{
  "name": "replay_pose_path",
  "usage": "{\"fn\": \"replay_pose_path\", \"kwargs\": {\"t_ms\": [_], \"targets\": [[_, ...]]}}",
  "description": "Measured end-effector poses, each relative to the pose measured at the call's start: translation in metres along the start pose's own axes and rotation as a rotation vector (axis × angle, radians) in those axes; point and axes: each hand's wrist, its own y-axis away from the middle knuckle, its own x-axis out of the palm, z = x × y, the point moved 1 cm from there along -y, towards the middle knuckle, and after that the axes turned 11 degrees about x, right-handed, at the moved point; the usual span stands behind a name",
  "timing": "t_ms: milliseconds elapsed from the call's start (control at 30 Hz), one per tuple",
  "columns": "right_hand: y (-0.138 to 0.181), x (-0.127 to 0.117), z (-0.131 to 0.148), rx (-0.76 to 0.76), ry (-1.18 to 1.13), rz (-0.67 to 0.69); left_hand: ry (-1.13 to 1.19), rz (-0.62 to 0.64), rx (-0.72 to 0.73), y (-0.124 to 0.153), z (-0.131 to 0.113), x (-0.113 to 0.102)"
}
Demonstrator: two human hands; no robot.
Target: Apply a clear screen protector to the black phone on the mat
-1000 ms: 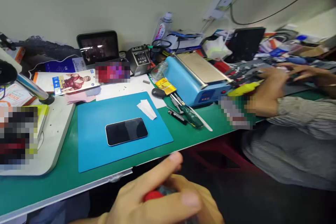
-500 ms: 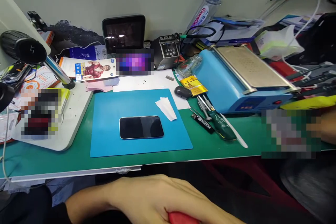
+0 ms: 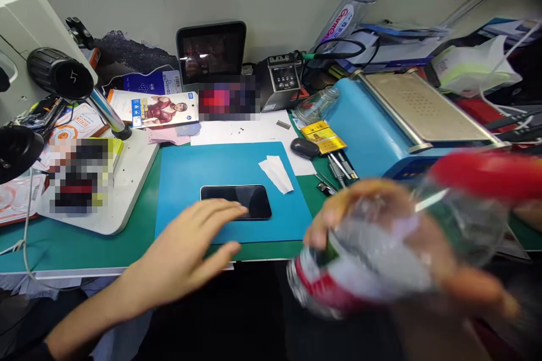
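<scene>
My left hand (image 3: pixel 182 251) reaches over the front edge of the blue mat (image 3: pixel 237 166), open, with its fingers stretched out. Its fingertips overlap the left part of a dark-screened phone (image 3: pixel 249 203) that lies face up on the mat; whether they touch it I cannot tell. At the right, my right hand (image 3: pixel 440 242) is wrapped round a clear plastic bottle (image 3: pixel 359 271) with a red and white label. The bottle is tilted and smeared by motion, and a red lid shows at its upper right. Beside the phone lies a folded white paper strip (image 3: pixel 277 174).
A microscope stand (image 3: pixel 135 175) is at the left. Behind the mat are a tablet (image 3: pixel 212 53), a picture-printed packet (image 3: pixel 169 110) and a black control unit (image 3: pixel 279 82). To the right are a dark mouse-shaped object (image 3: pixel 304 148), a yellow packet (image 3: pixel 324 136) and a blue heating plate machine (image 3: pixel 359 130).
My left hand has moved from the red thing below the table edge up to the phone. My right hand has come into view with the bottle. The view has shifted slightly left.
</scene>
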Motion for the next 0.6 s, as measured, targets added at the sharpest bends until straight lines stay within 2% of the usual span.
{"fn": "replay_pose_path", "kwargs": {"t_ms": [33, 100, 167, 233, 300, 400, 600], "targets": [[-0.017, -0.012, 0.004, 0.063, -0.155, -0.006, -0.149, -0.012, -0.044, 0.006, 0.008, -0.004], [-0.054, -0.035, 0.009, 0.053, -0.189, -0.266, -0.405, 0.006, -0.063, 0.013, 0.027, -0.01], [-0.092, -0.051, 0.008, -0.027, -0.019, -0.432, -0.565, 0.082, -0.052, 0.014, 0.047, -0.013], [-0.129, -0.059, -0.001, -0.028, 0.168, -0.542, -0.633, 0.166, -0.025, 0.012, 0.063, -0.012], [-0.16, -0.061, -0.014, 0.069, 0.288, -0.599, -0.68, 0.222, 0.016, 0.008, 0.073, -0.011], [-0.196, -0.056, -0.033, 0.127, 0.299, -0.562, -0.733, 0.257, 0.076, 0.002, 0.083, -0.011], [-0.243, -0.05, -0.075, 0.219, 0.51, -0.698, -0.614, 0.157, 0.15, 0.002, 0.1, -0.014]]}}
